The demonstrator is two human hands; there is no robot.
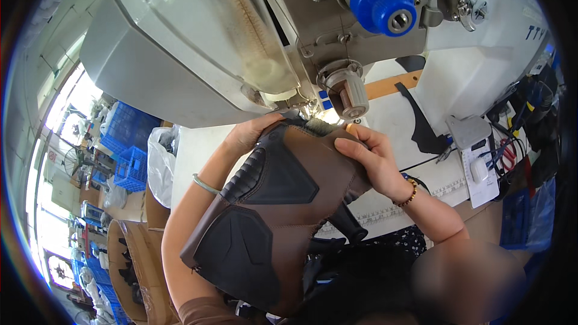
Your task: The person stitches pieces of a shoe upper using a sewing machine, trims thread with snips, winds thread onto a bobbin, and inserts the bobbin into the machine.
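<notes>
A brown leather boot upper (289,219), stitched with black moulded panels and a ribbed black patch, hangs from the sewing machine (186,42) down toward my lap. My left hand (250,134) grips its upper left edge close to the lit needle area, its fingers partly hidden behind the leather. On the other side, my right hand (374,155) pinches the upper right edge, thumb on top and fingers beneath. A greyish fuzzy lining (319,126) shows between the hands. The needle and the machine's foot cannot be made out clearly.
Right of the work, the white table (394,201) bears a curved black piece (424,129), a white power strip (481,177) and red-handled scissors (509,151). A blue knob (383,5) juts from the machine overhead. At left stand an open cardboard box (123,265) and blue crates (130,168).
</notes>
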